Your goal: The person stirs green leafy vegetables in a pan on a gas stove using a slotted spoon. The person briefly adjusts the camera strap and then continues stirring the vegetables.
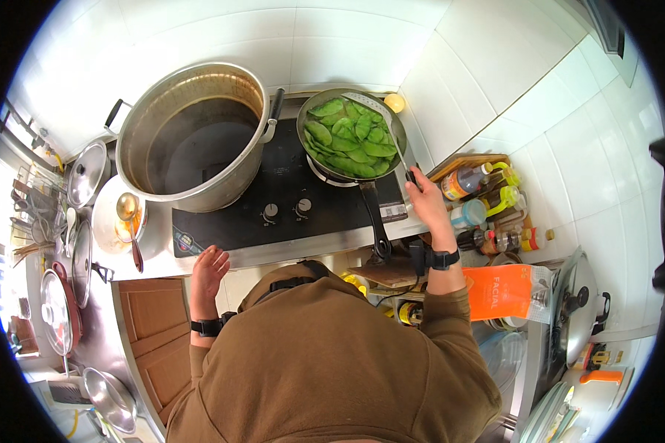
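Observation:
My right hand (pixel 428 202) grips the black handle of a slotted metal spatula (pixel 397 141), whose perforated head rests at the back right of a frying pan (pixel 402 130). Flat green bean pods (pixel 346 138) fill the pan, which sits on the right burner with its black handle towards me. My left hand (pixel 209 269) is held at the front edge of the glass cooktop (pixel 233 232), fingers apart, holding nothing. Behind it to the left, a large metal pot (pixel 216 191) of dark liquid stands on the cooktop.
Left of the pot, a ladle (pixel 127 207) lies across a white bowl (pixel 102 221) near several lids. Bottles (pixel 465 180) crowd the right corner beside the tiled wall. An orange packet (pixel 499 292) lies by my right forearm, and a lidded wok (pixel 579 315) stands farther right.

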Demonstrator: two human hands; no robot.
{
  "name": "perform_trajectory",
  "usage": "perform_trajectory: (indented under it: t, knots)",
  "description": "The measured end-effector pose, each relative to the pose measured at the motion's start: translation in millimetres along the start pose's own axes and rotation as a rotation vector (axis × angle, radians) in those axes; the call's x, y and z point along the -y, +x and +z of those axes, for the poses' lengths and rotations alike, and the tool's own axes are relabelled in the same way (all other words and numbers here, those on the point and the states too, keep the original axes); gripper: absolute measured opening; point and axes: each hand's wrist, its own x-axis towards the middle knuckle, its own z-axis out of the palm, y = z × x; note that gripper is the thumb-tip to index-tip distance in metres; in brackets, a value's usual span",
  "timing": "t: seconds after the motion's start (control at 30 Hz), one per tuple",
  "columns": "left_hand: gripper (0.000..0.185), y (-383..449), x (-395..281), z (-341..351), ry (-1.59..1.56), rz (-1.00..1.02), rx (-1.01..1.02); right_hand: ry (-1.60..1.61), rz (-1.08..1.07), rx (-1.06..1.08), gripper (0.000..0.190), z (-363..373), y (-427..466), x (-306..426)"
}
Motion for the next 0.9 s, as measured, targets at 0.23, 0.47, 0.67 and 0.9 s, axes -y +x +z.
perform_trajectory:
  t: [0.23, 0.47, 0.67, 0.9]
  knots:
    - [0.022, -0.1, -4.5, 7.3, 0.012, 0.005, 0.019, 0.072, 0.029, 0.124, 0.045, 24.3, 24.5, 17.1]
    - [0.027, -10.5, 2.1, -16.4, 0.003, 0.016, -0.057, -0.283, -0.136, 0.087, 0.044, 42.3, 37.0, 11.1]
    - [0.026, -10.8, 9.9, -24.4, -0.015, 0.003, -0.094, -0.423, -0.29, 0.034, 0.041, 42.8, 29.3, 3.3]
    - [0.025, 0.3, 11.0, -12.4, -0.022, 0.011, -0.037, -0.169, -0.235, -0.011, 0.044, 28.4, 17.7, -5.7]
